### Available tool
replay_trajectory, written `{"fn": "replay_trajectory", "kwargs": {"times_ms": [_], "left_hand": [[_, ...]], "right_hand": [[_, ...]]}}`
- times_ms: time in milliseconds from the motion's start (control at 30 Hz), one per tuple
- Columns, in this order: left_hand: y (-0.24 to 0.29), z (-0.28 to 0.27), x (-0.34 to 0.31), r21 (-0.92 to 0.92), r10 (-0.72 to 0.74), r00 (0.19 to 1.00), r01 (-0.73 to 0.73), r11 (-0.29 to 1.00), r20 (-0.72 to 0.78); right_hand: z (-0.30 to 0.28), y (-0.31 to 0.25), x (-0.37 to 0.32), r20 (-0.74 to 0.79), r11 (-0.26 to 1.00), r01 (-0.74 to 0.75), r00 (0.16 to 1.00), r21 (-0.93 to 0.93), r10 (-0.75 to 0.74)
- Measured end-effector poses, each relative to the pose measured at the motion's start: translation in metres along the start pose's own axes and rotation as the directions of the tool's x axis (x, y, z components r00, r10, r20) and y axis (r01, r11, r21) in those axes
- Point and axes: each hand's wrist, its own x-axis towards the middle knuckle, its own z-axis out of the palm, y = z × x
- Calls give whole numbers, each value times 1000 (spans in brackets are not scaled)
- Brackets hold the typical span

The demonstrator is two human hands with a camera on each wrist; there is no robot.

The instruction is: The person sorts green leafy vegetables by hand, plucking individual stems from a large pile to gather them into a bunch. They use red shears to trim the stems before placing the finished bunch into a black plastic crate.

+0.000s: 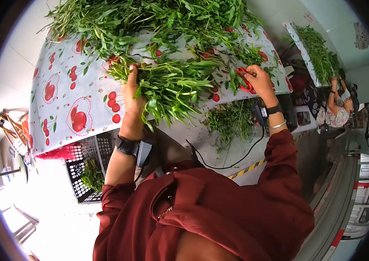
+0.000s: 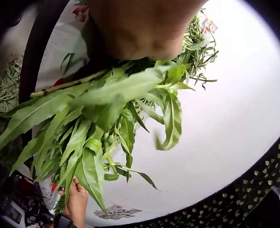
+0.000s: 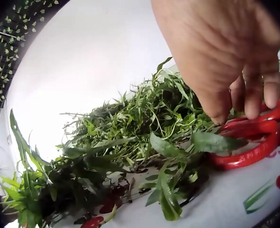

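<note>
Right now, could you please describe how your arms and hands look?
The left hand and right hand wear no gloves. Dark red sleeves stop near the elbows; each wrist has a black strap and boxy device. The right shows a silvery bracelet and black cable.
</note>
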Motion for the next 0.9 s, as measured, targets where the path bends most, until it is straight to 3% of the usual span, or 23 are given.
{"fn": "replay_trajectory", "kwargs": {"times_ms": [200,300,367,400,467,567,633,667,700,767,833,867,900], "left_hand": [[1,-4,3,57,35,998,-38,998,56],[1,-1,0,69,31,1000,-31,997,4],[2,1,0,64,-5,998,9,998,-62],[6,3,-2,149,-13,998,23,989,-68],[6,4,-2,138,-12,998,20,990,-64],[5,4,-3,116,-24,997,32,993,-69],[9,4,-7,292,17,999,-8,957,-31],[9,9,-8,153,-28,997,39,987,-71],[9,7,-8,152,-23,997,34,988,-73],[7,3,-6,252,89,996,-90,964,16],[6,5,-5,152,39,999,-34,988,-31],[3,3,-3,127,36,999,-33,991,-23],[2,2,-2,103,31,999,-29,994,-18]], "right_hand": [[4,6,-4,28,997,37,999,68,-39],[11,20,-1,38,996,14,999,-83,-11],[12,23,2,-84,985,145,987,99,-137],[10,21,5,-86,984,147,987,99,-139],[0,18,9,15,934,-107,994,342,109],[-14,11,22,-34,869,-156,980,470,195],[-20,18,36,-48,843,-151,978,517,205],[-23,15,41,-112,803,-127,966,583,234],[-26,13,46,-173,759,-97,948,644,268],[-26,21,51,-205,827,-92,948,555,243],[-19,35,54,-262,994,35,965,99,-7],[-16,32,47,-132,989,36,991,142,-17],[-14,14,34,-79,997,57,996,54,-52]]}}
